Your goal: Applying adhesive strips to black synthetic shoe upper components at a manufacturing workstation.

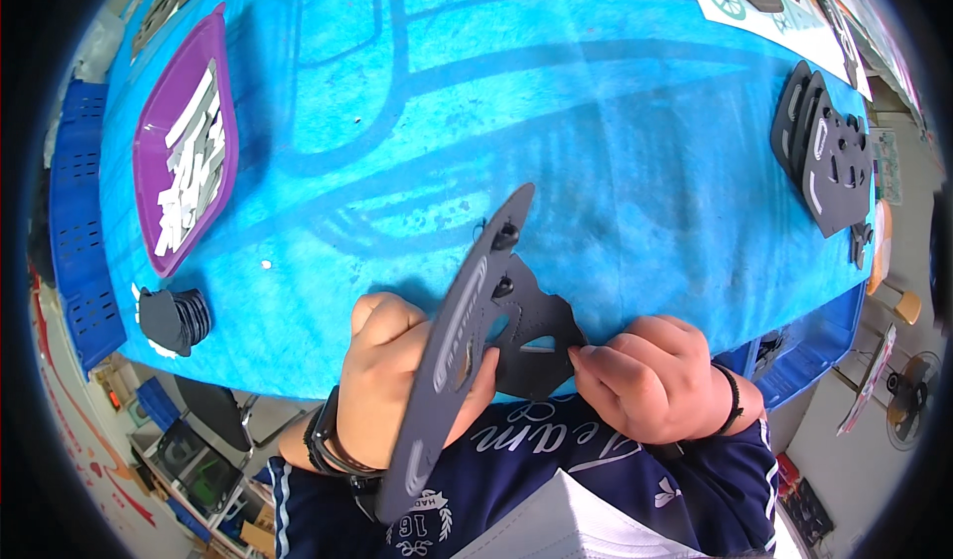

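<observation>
Close in front of me is a dark grey panel [444, 390], long, curved and tilted steeply, with raised markings on its face. A smaller black plate [541, 326] with cut-out holes sits at an angle beside it; two round black fasteners [504, 236] show where the pieces meet. My left hand [382, 375] is closed on the long panel, its thumb between the two pieces and part of the hand hidden behind the panel. With thumb and fingertips, my right hand [640, 380] pinches the right edge of the smaller plate.
A purple tray [144, 162] of white and grey strips stands at the left on the blue cloth [596, 162]. Nearer lies a stack of black pieces [177, 321]. Similar dark panels [834, 157] stand at the far right. Blue crates [84, 221] flank the table.
</observation>
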Demonstrator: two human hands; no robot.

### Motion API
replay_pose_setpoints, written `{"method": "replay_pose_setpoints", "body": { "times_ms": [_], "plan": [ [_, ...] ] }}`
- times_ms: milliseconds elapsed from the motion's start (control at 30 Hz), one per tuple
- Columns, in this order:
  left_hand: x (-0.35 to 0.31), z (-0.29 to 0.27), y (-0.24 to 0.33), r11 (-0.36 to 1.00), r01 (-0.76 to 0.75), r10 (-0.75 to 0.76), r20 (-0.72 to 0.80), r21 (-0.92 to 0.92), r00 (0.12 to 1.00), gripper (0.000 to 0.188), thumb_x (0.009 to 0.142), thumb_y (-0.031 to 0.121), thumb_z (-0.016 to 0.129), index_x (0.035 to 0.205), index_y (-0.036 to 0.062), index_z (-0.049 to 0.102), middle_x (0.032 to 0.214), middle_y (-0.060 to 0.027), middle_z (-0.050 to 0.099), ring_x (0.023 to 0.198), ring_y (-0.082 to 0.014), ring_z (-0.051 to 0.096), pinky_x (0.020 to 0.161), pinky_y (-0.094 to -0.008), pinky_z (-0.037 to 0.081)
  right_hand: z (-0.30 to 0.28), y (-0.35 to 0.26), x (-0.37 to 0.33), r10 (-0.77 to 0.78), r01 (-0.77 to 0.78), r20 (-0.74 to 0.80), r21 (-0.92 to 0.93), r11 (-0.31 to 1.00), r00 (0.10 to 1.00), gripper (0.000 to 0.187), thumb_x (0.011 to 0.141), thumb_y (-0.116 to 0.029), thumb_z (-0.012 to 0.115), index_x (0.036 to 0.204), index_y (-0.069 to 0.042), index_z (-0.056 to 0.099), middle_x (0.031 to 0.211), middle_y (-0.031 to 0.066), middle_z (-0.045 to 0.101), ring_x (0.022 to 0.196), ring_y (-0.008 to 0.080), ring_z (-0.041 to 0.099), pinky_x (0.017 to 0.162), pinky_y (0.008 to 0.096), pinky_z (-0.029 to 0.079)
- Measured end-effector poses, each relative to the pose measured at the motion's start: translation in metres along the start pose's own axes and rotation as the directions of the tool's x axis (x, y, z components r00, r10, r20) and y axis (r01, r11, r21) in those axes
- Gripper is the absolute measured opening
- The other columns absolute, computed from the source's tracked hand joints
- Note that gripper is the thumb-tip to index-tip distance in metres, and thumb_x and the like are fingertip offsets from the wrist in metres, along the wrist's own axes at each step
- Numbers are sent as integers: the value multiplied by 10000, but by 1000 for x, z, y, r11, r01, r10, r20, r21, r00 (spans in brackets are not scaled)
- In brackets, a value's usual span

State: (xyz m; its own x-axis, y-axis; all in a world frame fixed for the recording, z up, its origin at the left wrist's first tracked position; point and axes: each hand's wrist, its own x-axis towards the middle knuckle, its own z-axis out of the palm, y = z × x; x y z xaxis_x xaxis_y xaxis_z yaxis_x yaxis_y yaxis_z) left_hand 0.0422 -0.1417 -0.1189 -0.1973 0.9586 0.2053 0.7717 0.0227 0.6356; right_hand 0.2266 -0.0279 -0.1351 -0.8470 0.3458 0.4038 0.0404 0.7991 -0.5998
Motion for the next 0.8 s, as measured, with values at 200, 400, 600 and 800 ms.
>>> {"method": "replay_pose_setpoints", "body": {
  "times_ms": [200, 400, 600, 800],
  "plan": [
    [-9, -11, -11, 820, 20, -20, 7, -572, 1000, 199, 696, 103, 727, 834, 14, 615, 845, -102, 626, 807, -271, 616, 702, -332, 487, -13, -9, -3, 227, -202, -11, 413, 888, 974, 369, 624, -83, 789, 903, 15, 569, 652, 52, 514, 506, 168, 488, 418, 267, 373],
    [-20, -17, -9, 970, -197, 222, 191, -141, 956, 322, 724, 219, 734, 946, 19, 615, 855, -87, 608, 763, -208, 600, 666, -310, 472, -8, -15, 8, 192, -171, 15, 524, 834, 981, 177, 688, -22, 715, 835, 13, 622, 737, 121, 599, 638, 232, 589, 544, 288, 449],
    [-5, -79, -3, 949, -79, 95, -39, 304, 995, 240, 746, 209, 660, 948, 83, 634, 738, -89, 596, 655, -272, 571, 598, -357, 444, -28, -4, -21, 440, -48, -624, 542, 839, 646, 111, 828, -76, 541, 884, 20, 542, 881, 87, 547, 782, 138, 521, 685, 265, 411],
    [49, -167, -120, 810, 124, -136, -22, 573, 990, 212, 802, 111, 535, 974, 17, 615, 916, -200, 602, 837, -362, 576, 739, -413, 459, -23, 21, -22, 329, -186, -508, 312, 932, 796, 57, 833, -16, 557, 877, 16, 576, 841, 31, 511, 730, 81, 449, 633, 206, 348]
  ]
}}
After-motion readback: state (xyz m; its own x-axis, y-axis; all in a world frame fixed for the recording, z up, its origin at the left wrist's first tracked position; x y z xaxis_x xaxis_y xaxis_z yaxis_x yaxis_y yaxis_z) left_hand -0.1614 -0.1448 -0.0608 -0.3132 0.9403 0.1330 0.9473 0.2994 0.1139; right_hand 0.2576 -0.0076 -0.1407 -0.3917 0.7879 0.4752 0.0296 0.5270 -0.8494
